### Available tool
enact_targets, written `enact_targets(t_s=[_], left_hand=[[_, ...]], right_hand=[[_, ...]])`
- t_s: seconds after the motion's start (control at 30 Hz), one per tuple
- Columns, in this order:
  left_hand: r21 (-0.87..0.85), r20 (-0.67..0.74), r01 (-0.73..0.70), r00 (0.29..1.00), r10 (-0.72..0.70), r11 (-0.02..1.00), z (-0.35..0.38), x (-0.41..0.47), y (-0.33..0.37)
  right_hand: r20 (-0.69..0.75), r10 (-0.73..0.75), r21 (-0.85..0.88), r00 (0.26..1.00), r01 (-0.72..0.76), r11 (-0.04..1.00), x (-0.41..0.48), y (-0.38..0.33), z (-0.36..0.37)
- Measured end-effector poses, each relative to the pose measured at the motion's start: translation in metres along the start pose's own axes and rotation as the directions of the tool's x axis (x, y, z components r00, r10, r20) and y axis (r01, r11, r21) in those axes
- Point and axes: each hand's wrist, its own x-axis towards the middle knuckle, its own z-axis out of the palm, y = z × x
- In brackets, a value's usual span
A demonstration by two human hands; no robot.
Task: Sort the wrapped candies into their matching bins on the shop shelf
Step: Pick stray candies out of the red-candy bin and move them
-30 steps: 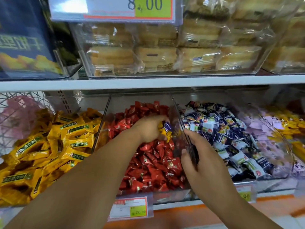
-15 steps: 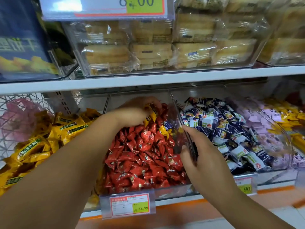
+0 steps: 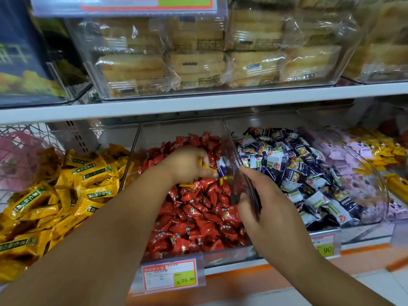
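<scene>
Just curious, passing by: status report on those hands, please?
Left hand grips stray yellow and blue candies over red bin. Right hand holds clear divider. Nothing in the way.

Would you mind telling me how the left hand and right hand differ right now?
The left hand grips yellow and blue stray candies; the right hand pinches the clear divider. The left hand is over the red candies, the right hand at their bin's edge. Both are curled round something.

Open room is running across the middle of the frame, between the upper shelf and the red candies and blue candies heaped below. At centre the clear divider is standing between those two heaps, blocking sideways passage, with the right hand gripping it.
</scene>
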Motion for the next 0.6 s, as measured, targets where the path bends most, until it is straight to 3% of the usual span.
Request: enact_targets(t_s=[0.13, 0.33, 0.47, 0.6], left_hand=[[-0.189, -0.082, -0.077, 0.995, 0.063, 0.979, -0.004, -0.009, 0.005], [-0.342, -0.032, -0.095, 0.995, 0.09, 0.935, -0.007, -0.012, 0.013], [-0.237, 0.031, -0.007, 0.999, 0.015, 0.972, 0.011, -0.004, 0.013], [-0.086, -0.045, 0.101, 0.993, -0.106, 0.991, 0.025, -0.002, 0.015]], right_hand=[[-0.015, -0.009, 0.001, 1.0, 0.009, 1.0, 0.0, 0.001, 0.001], [-0.033, -0.034, -0.02, 0.999, 0.033, 0.999, 0.0, -0.001, -0.001], [-0.052, -0.031, -0.034, 0.998, 0.029, 0.999, 0.0, -0.001, 0.0], [-0.069, -0.034, -0.052, 0.997, 0.03, 0.998, 0.0, -0.001, 0.001]])
